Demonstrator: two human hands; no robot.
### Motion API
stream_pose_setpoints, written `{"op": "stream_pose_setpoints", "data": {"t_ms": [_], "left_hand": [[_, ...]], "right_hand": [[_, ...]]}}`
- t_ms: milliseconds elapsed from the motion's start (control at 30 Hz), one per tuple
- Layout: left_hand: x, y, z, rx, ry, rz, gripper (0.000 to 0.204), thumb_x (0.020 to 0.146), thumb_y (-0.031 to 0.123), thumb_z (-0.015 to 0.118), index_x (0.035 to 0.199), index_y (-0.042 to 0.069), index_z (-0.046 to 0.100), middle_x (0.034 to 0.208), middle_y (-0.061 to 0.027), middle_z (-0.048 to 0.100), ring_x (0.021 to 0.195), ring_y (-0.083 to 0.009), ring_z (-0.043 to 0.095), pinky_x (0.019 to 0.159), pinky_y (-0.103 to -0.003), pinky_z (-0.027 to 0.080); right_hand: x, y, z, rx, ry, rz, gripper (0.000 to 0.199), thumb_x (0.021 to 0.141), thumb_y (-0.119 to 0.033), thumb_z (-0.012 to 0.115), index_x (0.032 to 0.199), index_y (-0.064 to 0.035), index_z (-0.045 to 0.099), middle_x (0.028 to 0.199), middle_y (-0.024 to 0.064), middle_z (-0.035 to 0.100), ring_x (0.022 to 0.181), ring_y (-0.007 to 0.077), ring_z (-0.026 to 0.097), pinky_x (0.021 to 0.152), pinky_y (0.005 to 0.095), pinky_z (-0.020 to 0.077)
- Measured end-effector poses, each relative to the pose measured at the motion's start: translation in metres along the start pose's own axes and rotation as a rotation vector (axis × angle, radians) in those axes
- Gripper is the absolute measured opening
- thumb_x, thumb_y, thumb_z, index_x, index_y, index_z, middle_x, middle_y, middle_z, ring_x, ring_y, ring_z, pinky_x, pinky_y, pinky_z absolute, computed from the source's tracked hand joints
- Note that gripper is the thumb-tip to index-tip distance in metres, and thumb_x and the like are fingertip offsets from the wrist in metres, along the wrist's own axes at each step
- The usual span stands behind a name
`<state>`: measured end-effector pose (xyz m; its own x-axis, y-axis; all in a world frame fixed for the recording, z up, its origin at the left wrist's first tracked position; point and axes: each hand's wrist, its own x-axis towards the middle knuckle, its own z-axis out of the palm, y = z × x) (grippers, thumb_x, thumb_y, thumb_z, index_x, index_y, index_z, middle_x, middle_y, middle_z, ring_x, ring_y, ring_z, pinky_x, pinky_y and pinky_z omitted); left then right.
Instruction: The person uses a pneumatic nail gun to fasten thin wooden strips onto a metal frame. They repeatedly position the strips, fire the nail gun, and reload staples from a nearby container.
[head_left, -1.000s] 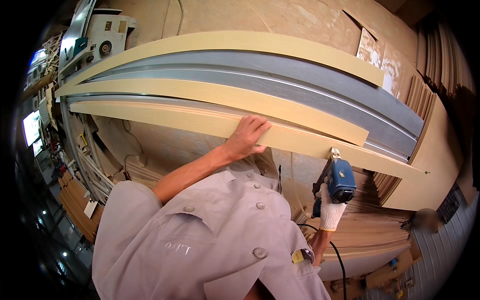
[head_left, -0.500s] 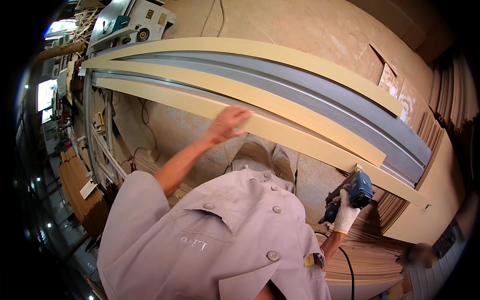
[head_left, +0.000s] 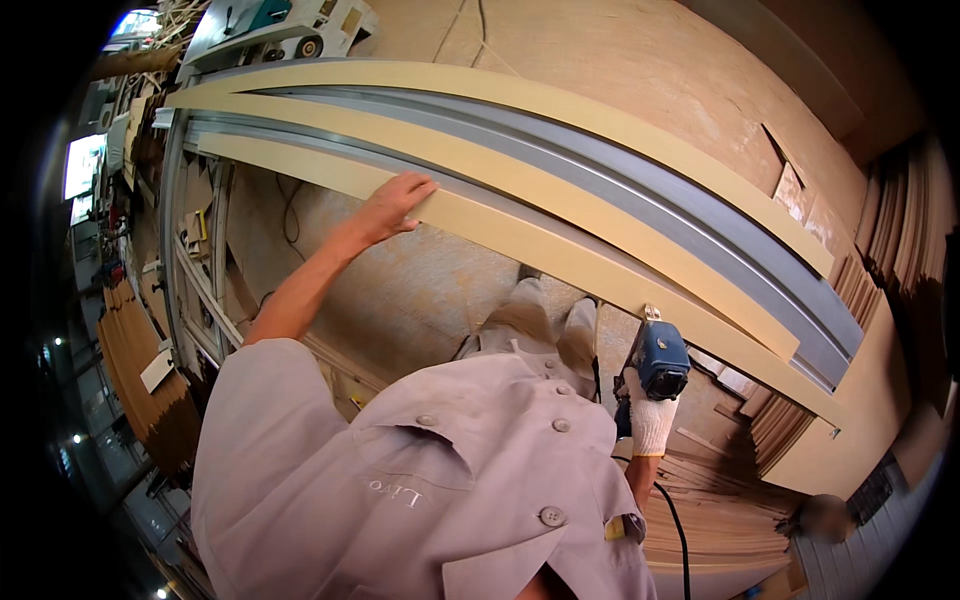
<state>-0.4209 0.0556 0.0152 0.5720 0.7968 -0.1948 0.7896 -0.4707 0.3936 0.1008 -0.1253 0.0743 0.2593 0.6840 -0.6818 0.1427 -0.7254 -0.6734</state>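
My bare left hand (head_left: 398,204) grips the near pale yellow board (head_left: 530,252), with its fingers over the face and the thumb at the near edge. This long, narrow board lies along the near side of a grey metal bench (head_left: 480,135). My gloved right hand (head_left: 650,415) is wrapped round the handle of a blue nail gun (head_left: 662,362). The gun's nose is at the near board, toward its right end. A second pale board (head_left: 560,207) lies just beyond, and a third board (head_left: 600,113) runs along the far side.
Stacks of brown panels stand at the right (head_left: 905,215) and lower right (head_left: 720,520). A black hose (head_left: 676,520) hangs below my right hand. A white machine (head_left: 290,35) stands at the far left, and more brown panels (head_left: 145,370) lie at the left.
My left hand has moved left along the near board and closed on it. The nail gun in my right hand has moved left along the same board.
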Motion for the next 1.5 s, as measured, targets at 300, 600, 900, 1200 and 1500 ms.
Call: {"op": "stream_pose_setpoints", "data": {"t_ms": [300, 600, 900, 1200, 1500], "left_hand": [[0.001, 0.004, -0.001, -0.070, 0.003, -0.020, 0.074, 0.065, 0.001, 0.082, 0.134, -0.002, 0.056, 0.131, -0.0184, 0.058, 0.120, -0.0384, 0.055, 0.106, -0.045, 0.048], [0.003, 0.007, 0.007, -0.036, 0.037, -0.048, 0.072, 0.061, 0.002, 0.083, 0.128, -0.001, 0.057, 0.125, -0.0153, 0.059, 0.118, -0.0369, 0.056, 0.103, -0.044, 0.048], [0.004, 0.005, 0.005, -0.060, 0.029, -0.090, 0.069, 0.061, 0.000, 0.084, 0.126, 0.002, 0.059, 0.124, -0.0142, 0.060, 0.117, -0.0357, 0.057, 0.102, -0.043, 0.050], [0.004, 0.003, 0.005, -0.054, 0.041, -0.076, 0.070, 0.061, -0.001, 0.085, 0.126, 0.001, 0.061, 0.124, -0.0141, 0.061, 0.117, -0.0357, 0.058, 0.102, -0.044, 0.050], [0.001, 0.004, 0.009, -0.030, 0.040, -0.110, 0.071, 0.061, -0.003, 0.084, 0.128, 0.004, 0.061, 0.125, -0.0123, 0.061, 0.119, -0.0349, 0.058, 0.102, -0.042, 0.052]], "right_hand": [[-0.005, -0.011, 0.027, -0.011, 0.038, 0.037, 0.035, 0.084, -0.008, 0.082, 0.110, 0.0006, 0.060, 0.080, 0.0076, 0.071, 0.066, 0.0171, 0.069, 0.063, 0.0324, 0.0547], [-0.011, -0.026, 0.029, -0.014, -0.009, 0.062, 0.025, 0.086, -0.009, 0.080, 0.104, 0.0004, 0.065, 0.078, 0.0063, 0.070, 0.065, 0.0152, 0.068, 0.063, 0.0330, 0.0549], [-0.012, -0.032, 0.029, -0.013, -0.010, 0.015, 0.021, 0.086, -0.009, 0.081, 0.100, 0.0006, 0.068, 0.076, 0.0050, 0.071, 0.064, 0.0145, 0.068, 0.062, 0.0320, 0.0548], [-0.008, -0.024, 0.028, -0.030, 0.020, -0.050, 0.020, 0.085, -0.012, 0.080, 0.095, 0.0004, 0.068, 0.076, 0.0055, 0.071, 0.064, 0.0148, 0.067, 0.063, 0.0327, 0.0551], [-0.001, -0.007, -0.018, -0.067, 0.078, -0.025, 0.023, 0.084, -0.011, 0.080, 0.102, 0.0011, 0.071, 0.088, 0.0065, 0.074, 0.074, 0.0145, 0.069, 0.068, 0.0319, 0.0552]]}}
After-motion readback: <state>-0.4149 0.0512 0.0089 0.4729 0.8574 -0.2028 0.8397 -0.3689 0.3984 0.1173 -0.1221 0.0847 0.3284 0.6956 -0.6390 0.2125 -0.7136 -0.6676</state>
